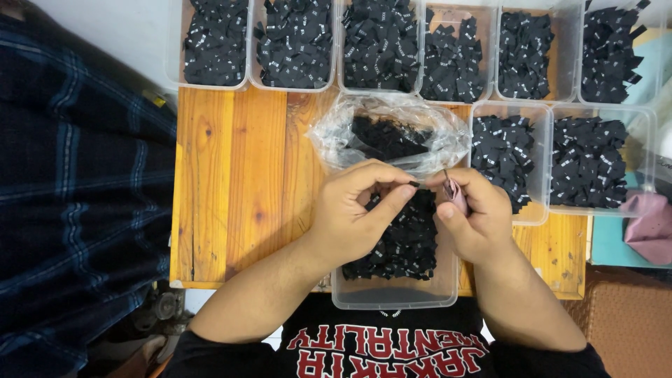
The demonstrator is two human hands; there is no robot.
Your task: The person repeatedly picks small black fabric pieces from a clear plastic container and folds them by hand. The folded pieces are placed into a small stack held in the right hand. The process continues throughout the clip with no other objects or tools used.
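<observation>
My left hand (357, 210) pinches a small black label (414, 184) between thumb and forefinger. Facing it, my right hand (470, 210) grips small pink snips (453, 194), whose tip sits close to the label. Both hands hover over a clear plastic tub (395, 295) at the near edge of the wooden board, filled with black labels (406, 245). Just beyond the hands lies an open clear plastic bag (329, 136) with more black labels inside.
Several clear tubs of black labels line the far edge (213, 85); two more stand at the right (539, 217). The wooden board (238, 182) carries them all. A dark plaid cloth (77, 182) lies at the left, a pink cloth (651, 224) at the right.
</observation>
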